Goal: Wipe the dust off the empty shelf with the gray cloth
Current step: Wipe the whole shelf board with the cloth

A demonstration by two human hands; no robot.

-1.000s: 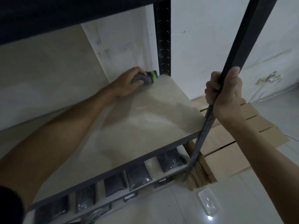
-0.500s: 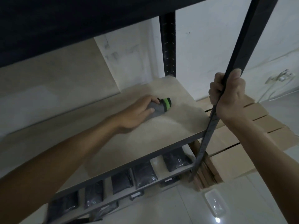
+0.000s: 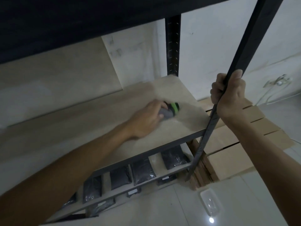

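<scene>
The empty shelf [image 3: 91, 121] is a pale wooden board in a dark metal rack. My left hand [image 3: 146, 118] rests on the board's right part, closed on a bunched gray cloth [image 3: 167, 113] with a green band at its tip. The cloth presses flat on the board, a little in from the front right corner. My right hand [image 3: 228, 95] is wrapped around the rack's dark front right post [image 3: 244, 51], well above the board.
A dark shelf [image 3: 65, 22] hangs close overhead. The rear post [image 3: 173, 46] stands at the board's back right corner. Below, a lower shelf holds several dark bags [image 3: 141, 170]. Cardboard boxes [image 3: 228, 144] lie right of the rack, on a white tiled floor [image 3: 162, 209].
My left hand has dragged the cloth from the back right corner forward across the board, then slightly right. My right hand has stayed on the post.
</scene>
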